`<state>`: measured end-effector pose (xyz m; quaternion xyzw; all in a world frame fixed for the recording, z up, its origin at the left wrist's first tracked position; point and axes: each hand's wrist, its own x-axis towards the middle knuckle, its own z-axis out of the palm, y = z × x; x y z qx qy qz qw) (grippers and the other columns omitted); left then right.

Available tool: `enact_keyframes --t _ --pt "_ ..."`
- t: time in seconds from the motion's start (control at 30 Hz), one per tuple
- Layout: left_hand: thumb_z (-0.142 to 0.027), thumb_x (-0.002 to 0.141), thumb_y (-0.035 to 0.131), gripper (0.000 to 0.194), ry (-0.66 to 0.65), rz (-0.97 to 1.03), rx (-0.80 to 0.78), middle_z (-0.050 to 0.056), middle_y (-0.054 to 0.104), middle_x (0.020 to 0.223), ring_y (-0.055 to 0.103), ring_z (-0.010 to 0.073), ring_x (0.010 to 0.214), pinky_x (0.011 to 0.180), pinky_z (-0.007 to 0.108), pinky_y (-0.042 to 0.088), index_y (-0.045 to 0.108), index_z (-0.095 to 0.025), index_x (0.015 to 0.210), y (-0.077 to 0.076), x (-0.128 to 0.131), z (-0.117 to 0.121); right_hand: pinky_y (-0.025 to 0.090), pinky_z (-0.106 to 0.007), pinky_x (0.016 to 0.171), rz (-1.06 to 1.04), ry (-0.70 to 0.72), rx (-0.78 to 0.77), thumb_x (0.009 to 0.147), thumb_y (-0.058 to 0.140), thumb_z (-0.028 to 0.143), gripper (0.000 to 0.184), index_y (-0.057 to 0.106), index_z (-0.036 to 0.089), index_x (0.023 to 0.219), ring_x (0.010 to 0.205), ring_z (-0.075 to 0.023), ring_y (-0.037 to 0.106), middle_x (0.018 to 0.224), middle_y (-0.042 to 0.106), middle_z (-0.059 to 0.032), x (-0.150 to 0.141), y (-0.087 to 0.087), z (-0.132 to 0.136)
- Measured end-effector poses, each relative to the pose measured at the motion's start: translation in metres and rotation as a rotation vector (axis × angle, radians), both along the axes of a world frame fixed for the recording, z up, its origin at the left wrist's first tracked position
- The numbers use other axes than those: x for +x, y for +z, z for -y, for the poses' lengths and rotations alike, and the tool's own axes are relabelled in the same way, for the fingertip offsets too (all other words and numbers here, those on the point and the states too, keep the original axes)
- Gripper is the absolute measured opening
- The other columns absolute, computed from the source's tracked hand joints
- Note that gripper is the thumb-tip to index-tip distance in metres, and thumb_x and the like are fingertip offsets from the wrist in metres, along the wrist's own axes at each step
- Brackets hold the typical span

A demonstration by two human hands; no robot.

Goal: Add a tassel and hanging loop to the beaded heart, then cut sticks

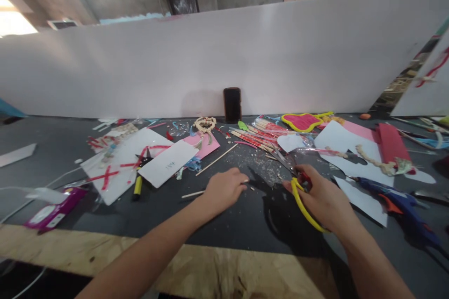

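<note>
My left hand [224, 189] rests on the dark table with its fingers closed round a thin wooden stick [192, 194] that runs out to the left. My right hand [321, 198] grips yellow-handled scissors [301, 196], whose blades point up and left towards a pile of small cut bits [259, 168]. The two hands lie a short way apart near the middle of the table.
A blue glue gun [393, 198] lies right of my right hand. White sheets [168, 163], a pink card, red-marked paper, a yellow marker [137, 187], a bundle of sticks [256, 138] and a black phone [232, 104] against the white partition fill the far side. Bare plywood edge [105, 252] in front.
</note>
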<state>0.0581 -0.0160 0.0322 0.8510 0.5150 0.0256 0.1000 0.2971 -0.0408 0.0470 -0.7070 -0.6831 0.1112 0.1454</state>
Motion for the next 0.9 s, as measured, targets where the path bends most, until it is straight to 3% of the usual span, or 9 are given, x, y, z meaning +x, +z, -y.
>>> enact_keyframes --t 0.17,0.27,0.33,0.4,0.57,0.67,0.9 --pt "-0.029 0.087 0.045 0.019 -0.019 0.042 -0.064 0.004 0.061 0.101 0.062 0.0178 0.084 0.071 0.026 0.046 0.063 -0.025 0.094 -0.010 0.022 0.001 0.041 -0.027 0.057 -0.068 0.064 0.031 0.078 0.048 0.052 0.042 0.051 0.023 0.108 0.067 -0.0181 0.060 0.086 0.065 -0.0032 -0.008 -0.005 0.001" --pt "-0.027 0.089 0.040 0.022 0.003 0.092 -0.049 0.005 0.061 0.099 0.061 0.0177 0.087 0.074 0.027 0.045 0.061 -0.022 0.092 -0.004 0.017 0.001 0.042 -0.028 0.058 -0.102 0.085 0.069 0.078 0.048 0.051 0.044 0.050 0.022 0.111 0.071 -0.0189 0.060 0.087 0.064 -0.0042 -0.010 -0.006 0.001" --pt "-0.027 0.089 0.040 0.021 0.050 0.291 -0.057 0.004 0.063 0.092 0.059 0.0163 0.086 0.074 0.026 0.043 0.060 -0.020 0.089 0.005 0.008 0.004 0.043 -0.028 0.060 -0.149 0.113 0.119 0.079 0.049 0.050 0.045 0.050 0.021 0.113 0.074 -0.0196 0.060 0.089 0.064 -0.0056 -0.012 -0.007 0.003" --pt "-0.030 0.086 0.046 0.017 0.133 0.613 -0.129 0.001 0.063 0.082 0.056 0.0130 0.076 0.068 0.023 0.042 0.059 -0.019 0.084 0.014 0.000 0.009 0.045 -0.029 0.065 -0.202 0.179 0.161 0.080 0.050 0.049 0.045 0.049 0.021 0.115 0.079 -0.0197 0.060 0.095 0.063 -0.0071 -0.016 -0.006 0.007" --pt "-0.030 0.072 0.062 0.016 0.413 1.294 -0.549 -0.005 0.056 0.064 0.032 0.0033 0.042 0.038 0.016 0.025 0.054 -0.017 0.077 0.019 -0.009 0.017 0.048 -0.031 0.077 -0.258 0.407 0.153 0.081 0.051 0.043 0.040 0.051 0.024 0.115 0.090 -0.0192 0.060 0.106 0.061 -0.0076 -0.035 -0.009 0.020" --pt "-0.023 0.063 0.069 0.022 0.526 1.467 -0.639 -0.008 0.048 0.056 0.028 0.0013 0.039 0.035 0.014 0.019 0.050 -0.016 0.070 0.015 -0.006 0.018 0.049 -0.031 0.078 -0.234 0.447 0.124 0.080 0.052 0.042 0.038 0.053 0.023 0.113 0.091 -0.0191 0.060 0.104 0.062 -0.0076 -0.043 -0.013 0.024" --pt "-0.019 0.056 0.075 0.028 0.508 1.619 -0.856 -0.008 0.046 0.051 0.026 -0.0004 0.037 0.035 0.014 0.015 0.054 -0.015 0.073 0.005 -0.001 0.018 0.050 -0.033 0.079 -0.188 0.415 0.142 0.080 0.052 0.043 0.041 0.054 0.022 0.115 0.094 -0.0206 0.061 0.105 0.063 -0.0087 -0.041 -0.016 0.021"
